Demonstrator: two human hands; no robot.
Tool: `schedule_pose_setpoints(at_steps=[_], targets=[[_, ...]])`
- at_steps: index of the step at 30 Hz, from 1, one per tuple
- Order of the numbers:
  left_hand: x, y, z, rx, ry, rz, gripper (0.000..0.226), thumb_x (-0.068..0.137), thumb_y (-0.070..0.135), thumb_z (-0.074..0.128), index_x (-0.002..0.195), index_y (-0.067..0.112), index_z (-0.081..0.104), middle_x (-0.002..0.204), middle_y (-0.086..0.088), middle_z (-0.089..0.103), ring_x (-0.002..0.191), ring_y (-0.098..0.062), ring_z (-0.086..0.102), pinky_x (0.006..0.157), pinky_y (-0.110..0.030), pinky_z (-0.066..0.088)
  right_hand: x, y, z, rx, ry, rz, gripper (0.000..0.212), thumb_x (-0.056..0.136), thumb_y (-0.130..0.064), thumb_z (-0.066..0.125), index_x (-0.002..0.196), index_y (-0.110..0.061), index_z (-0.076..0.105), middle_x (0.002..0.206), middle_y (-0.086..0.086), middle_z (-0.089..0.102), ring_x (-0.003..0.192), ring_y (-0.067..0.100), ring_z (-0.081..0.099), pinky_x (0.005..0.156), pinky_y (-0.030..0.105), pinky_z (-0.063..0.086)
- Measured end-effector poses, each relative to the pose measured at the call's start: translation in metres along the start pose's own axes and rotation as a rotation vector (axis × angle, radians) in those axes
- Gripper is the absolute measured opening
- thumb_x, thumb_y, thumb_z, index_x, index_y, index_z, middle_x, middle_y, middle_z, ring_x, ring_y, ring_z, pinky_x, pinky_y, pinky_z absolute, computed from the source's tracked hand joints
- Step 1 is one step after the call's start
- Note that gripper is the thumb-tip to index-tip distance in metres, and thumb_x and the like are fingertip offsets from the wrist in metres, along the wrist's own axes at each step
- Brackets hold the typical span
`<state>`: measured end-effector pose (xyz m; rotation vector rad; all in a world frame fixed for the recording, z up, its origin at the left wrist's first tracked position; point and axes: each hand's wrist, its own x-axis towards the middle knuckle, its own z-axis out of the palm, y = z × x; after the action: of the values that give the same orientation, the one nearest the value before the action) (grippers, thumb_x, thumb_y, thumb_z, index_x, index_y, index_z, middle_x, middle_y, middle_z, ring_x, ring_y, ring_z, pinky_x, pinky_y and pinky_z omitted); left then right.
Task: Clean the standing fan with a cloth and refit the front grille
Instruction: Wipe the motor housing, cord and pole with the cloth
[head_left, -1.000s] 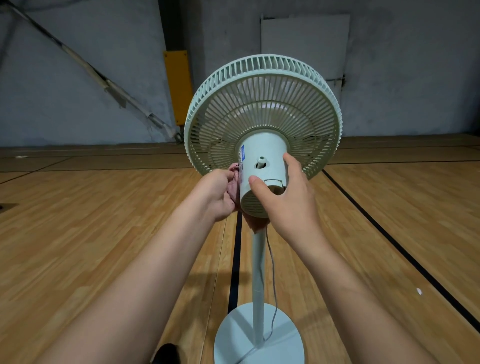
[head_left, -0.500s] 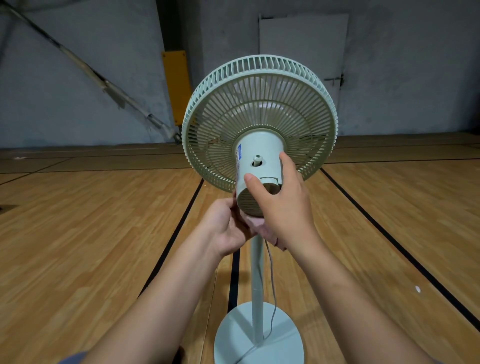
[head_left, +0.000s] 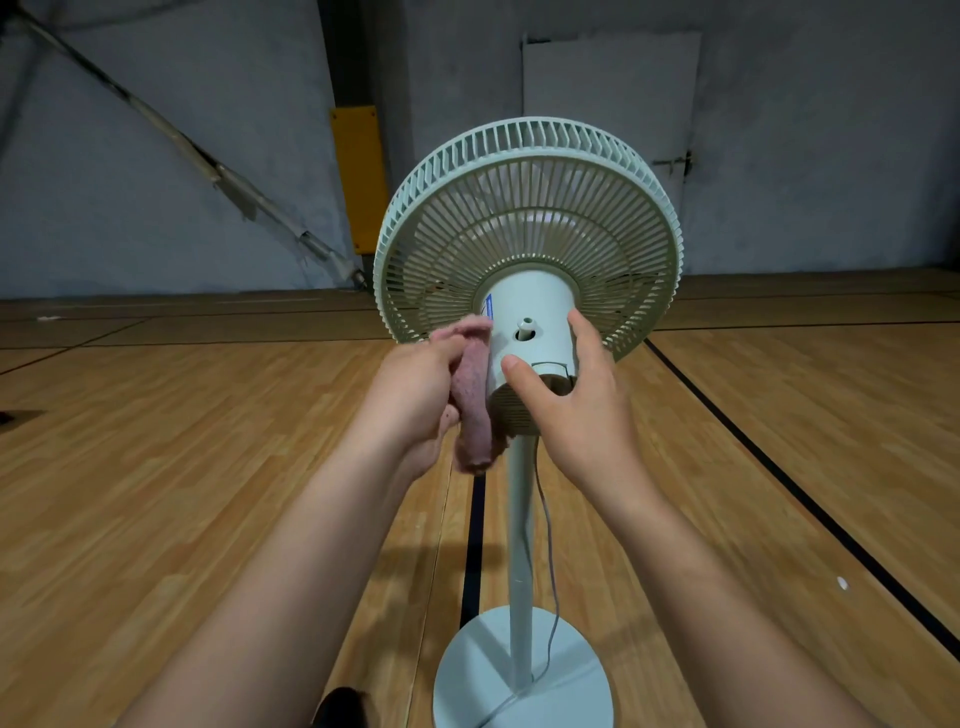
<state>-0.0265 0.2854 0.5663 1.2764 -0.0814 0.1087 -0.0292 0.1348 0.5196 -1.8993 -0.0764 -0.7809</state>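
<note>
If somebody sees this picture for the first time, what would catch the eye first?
First, the pale green fan standing at centre on the wooden floor, seen from behind. Next, the pink cloth that the left hand holds against the left side of the motor housing, while the right hand steadies the housing from the right.

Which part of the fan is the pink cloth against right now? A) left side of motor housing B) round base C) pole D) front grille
A: the left hand holds the pink cloth against the left side of the motor housing, above the pole.
</note>
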Motion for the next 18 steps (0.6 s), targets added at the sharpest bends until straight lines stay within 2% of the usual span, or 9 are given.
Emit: schedule_pose_setpoints(at_steps=[2, 4, 6, 7, 9, 12, 13, 16, 18], targets=[[0.003, 0.012, 0.01, 0.023, -0.002, 0.085, 0.04, 0.11, 0.013, 0.049, 0.091, 0.027, 0.081, 0.088, 0.011, 0.079, 0.088, -0.005, 0.076, 0.079, -0.028, 0.062, -0.002, 0.001, 0.003, 0.0, 0.001, -0.008, 0.094, 0.086, -0.064, 0.071, 0.164, -0.03, 0.029, 0.159, -0.004, 0.041, 0.143, 0.013, 0.041, 0.107, 0.026, 0.032], [0.003, 0.022, 0.022, 0.045, -0.042, 0.155, 0.049, 0.111, 0.015, 0.047, 0.087, 0.037, 0.083, 0.093, 0.02, 0.08, 0.08, 0.005, 0.076, 0.063, -0.019, 0.06, -0.002, 0.0, 0.005, -0.006, 0.005, -0.014, 0.092, 0.089, -0.063, 0.07, 0.164, -0.03, 0.028, 0.16, -0.004, 0.039, 0.143, 0.012, 0.039, 0.107, 0.025, 0.03], [0.006, 0.021, 0.033, 0.076, -0.074, 0.209, 0.038, 0.112, 0.017, 0.046, 0.106, 0.033, 0.08, 0.127, 0.012, 0.076, 0.109, -0.004, 0.075, 0.084, -0.029, 0.063, -0.002, -0.001, 0.005, 0.002, 0.002, -0.011, 0.088, 0.093, -0.062, 0.067, 0.165, -0.029, 0.027, 0.16, -0.004, 0.039, 0.141, 0.009, 0.039, 0.106, 0.024, 0.03], [0.007, 0.017, 0.036, 0.088, -0.085, 0.231, 0.035, 0.113, 0.017, 0.046, 0.114, 0.03, 0.078, 0.136, 0.009, 0.072, 0.121, -0.009, 0.071, 0.096, -0.034, 0.061, -0.002, -0.001, 0.005, 0.009, -0.002, -0.011, 0.085, 0.095, -0.06, 0.065, 0.165, -0.029, 0.027, 0.16, -0.003, 0.039, 0.138, 0.005, 0.038, 0.105, 0.023, 0.029], [0.006, 0.006, 0.037, 0.099, -0.091, 0.247, 0.033, 0.113, 0.019, 0.047, 0.121, 0.026, 0.077, 0.132, 0.013, 0.074, 0.126, -0.012, 0.069, 0.105, -0.039, 0.056, -0.001, 0.0, 0.002, 0.02, -0.016, -0.016, 0.078, 0.101, -0.057, 0.058, 0.165, -0.027, 0.026, 0.163, -0.003, 0.036, 0.136, 0.0, 0.034, 0.106, 0.021, 0.026], [0.001, -0.012, 0.031, 0.156, -0.107, 0.291, 0.033, 0.111, 0.021, 0.049, 0.111, 0.031, 0.08, 0.14, 0.013, 0.07, 0.139, -0.016, 0.06, 0.121, -0.055, 0.041, 0.001, 0.002, -0.003, 0.059, -0.04, -0.023, 0.066, 0.108, -0.051, 0.046, 0.166, -0.027, 0.027, 0.168, -0.006, 0.033, 0.15, 0.006, 0.03, 0.114, 0.024, 0.025], [-0.002, -0.019, 0.028, 0.171, -0.111, 0.322, 0.033, 0.111, 0.021, 0.049, 0.11, 0.032, 0.08, 0.142, 0.015, 0.068, 0.143, -0.012, 0.056, 0.125, -0.052, 0.037, 0.001, 0.003, -0.005, 0.069, -0.051, -0.022, 0.062, 0.11, -0.049, 0.044, 0.166, -0.028, 0.028, 0.168, -0.006, 0.032, 0.153, 0.007, 0.029, 0.118, 0.026, 0.026], [-0.012, -0.037, 0.022, 0.247, -0.116, 0.442, 0.035, 0.113, 0.014, 0.046, 0.129, 0.028, 0.075, 0.154, 0.024, 0.054, 0.15, 0.008, 0.038, 0.129, -0.028, 0.028, 0.002, 0.005, -0.008, 0.082, -0.094, -0.02, 0.059, 0.112, -0.047, 0.04, 0.167, -0.029, 0.026, 0.172, -0.004, 0.026, 0.158, 0.009, 0.022, 0.128, 0.035, 0.021], [-0.018, -0.049, 0.018, 0.344, -0.118, 0.519, 0.037, 0.114, 0.013, 0.044, 0.143, 0.022, 0.067, 0.162, 0.024, 0.045, 0.154, 0.009, 0.029, 0.13, -0.025, 0.024, 0.002, 0.007, -0.009, 0.096, -0.123, -0.023, 0.06, 0.112, -0.047, 0.04, 0.167, -0.029, 0.025, 0.173, -0.004, 0.024, 0.159, 0.009, 0.019, 0.13, 0.035, 0.019]])
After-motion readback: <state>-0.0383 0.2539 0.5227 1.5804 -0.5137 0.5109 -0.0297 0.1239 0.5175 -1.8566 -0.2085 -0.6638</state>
